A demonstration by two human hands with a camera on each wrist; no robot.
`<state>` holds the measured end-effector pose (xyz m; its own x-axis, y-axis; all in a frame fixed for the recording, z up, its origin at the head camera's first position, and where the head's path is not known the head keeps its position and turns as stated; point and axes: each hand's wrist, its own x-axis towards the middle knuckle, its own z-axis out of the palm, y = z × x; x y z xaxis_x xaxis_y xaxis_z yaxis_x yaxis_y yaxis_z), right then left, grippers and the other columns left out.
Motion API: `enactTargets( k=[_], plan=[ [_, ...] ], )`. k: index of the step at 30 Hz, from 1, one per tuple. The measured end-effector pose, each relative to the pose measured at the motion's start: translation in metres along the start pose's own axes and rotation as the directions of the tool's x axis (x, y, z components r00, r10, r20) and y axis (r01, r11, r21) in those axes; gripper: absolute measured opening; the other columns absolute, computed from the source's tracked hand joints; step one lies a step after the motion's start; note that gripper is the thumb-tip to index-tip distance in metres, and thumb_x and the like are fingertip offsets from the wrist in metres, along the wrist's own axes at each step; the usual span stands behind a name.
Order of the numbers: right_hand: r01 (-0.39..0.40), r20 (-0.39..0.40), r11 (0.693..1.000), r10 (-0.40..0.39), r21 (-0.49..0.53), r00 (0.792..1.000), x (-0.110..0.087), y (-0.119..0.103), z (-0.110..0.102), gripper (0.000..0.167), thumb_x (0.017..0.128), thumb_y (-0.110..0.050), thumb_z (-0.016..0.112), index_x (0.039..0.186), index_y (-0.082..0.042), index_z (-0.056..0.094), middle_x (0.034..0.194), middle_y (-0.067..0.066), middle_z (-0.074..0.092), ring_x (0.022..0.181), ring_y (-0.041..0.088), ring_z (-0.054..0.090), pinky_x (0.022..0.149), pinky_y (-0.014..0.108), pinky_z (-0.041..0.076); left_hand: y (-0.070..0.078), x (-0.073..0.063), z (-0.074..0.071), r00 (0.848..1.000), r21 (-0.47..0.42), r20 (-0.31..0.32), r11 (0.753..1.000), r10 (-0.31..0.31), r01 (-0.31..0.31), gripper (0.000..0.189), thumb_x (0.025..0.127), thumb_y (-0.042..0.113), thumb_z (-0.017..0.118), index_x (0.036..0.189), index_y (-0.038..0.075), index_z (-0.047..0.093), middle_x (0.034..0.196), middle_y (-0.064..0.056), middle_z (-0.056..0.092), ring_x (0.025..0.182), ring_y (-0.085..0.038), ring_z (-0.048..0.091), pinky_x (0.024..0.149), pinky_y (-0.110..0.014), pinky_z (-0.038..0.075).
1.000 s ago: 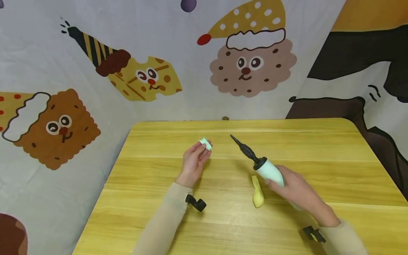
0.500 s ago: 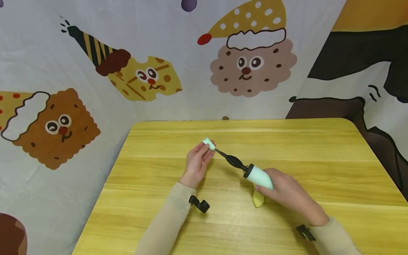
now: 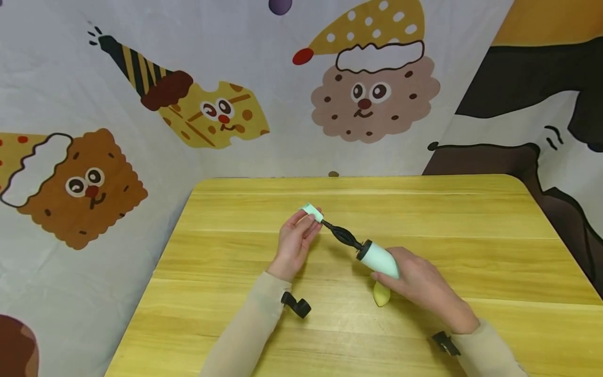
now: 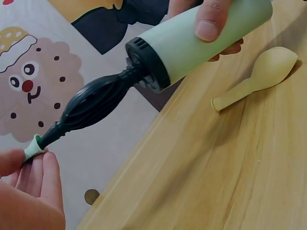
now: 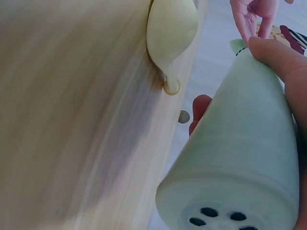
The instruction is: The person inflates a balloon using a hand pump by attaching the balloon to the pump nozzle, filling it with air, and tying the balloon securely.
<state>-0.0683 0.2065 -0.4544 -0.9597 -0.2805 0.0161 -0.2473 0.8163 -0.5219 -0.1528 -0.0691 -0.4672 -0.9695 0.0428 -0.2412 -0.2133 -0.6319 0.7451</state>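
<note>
My left hand pinches a mint-green balloon between thumb and fingers above the table. In the left wrist view the flared mouth of that green balloon surrounds the tip of a black ribbed nozzle. The nozzle belongs to a pale green balloon pump, gripped round its body by my right hand. Vent holes show in the base of the pump in the right wrist view. A deflated yellow balloon lies on the table under the pump, partly hidden by the right hand in the head view.
The wooden table reaches back to a cloth backdrop printed with cartoon biscuits and cheese. A black wrist camera sits on the left sleeve, and another wrist camera is on the right one.
The pump has come left and down until its nozzle tip met the green balloon's mouth. The left hand has shifted slightly right. The yellow balloon stays put, now partly covered.
</note>
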Motion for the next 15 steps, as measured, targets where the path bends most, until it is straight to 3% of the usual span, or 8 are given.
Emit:
enactTargets(
  k=[8,15],
  plan=[
    [-0.006,-0.010,1.000,0.006,0.001,1.000,0.003,-0.007,0.002,0.063,0.090,-0.054,0.077,0.127,-0.005,0.064,0.112,0.008,0.069,0.083,0.017,0.060,0.063,0.037,0.049,-0.004,-0.003,0.006,0.998,0.012,0.036,0.999,0.049,-0.050,0.030,0.098,-0.010,0.061,0.128,-0.004,0.061,0.127,-0.018,0.070,0.109,-0.019,0.071,0.091,-0.026,0.058],
    [-0.013,-0.019,1.000,0.013,0.007,1.000,0.004,-0.013,0.003,0.061,0.090,-0.049,0.078,0.127,-0.003,0.063,0.111,0.012,0.069,0.082,0.019,0.061,0.062,0.037,0.050,-0.008,-0.006,0.009,0.993,0.060,0.043,0.992,0.106,-0.109,0.030,0.097,-0.010,0.064,0.126,-0.005,0.060,0.123,-0.017,0.072,0.108,-0.019,0.072,0.088,-0.025,0.058]
  ],
)
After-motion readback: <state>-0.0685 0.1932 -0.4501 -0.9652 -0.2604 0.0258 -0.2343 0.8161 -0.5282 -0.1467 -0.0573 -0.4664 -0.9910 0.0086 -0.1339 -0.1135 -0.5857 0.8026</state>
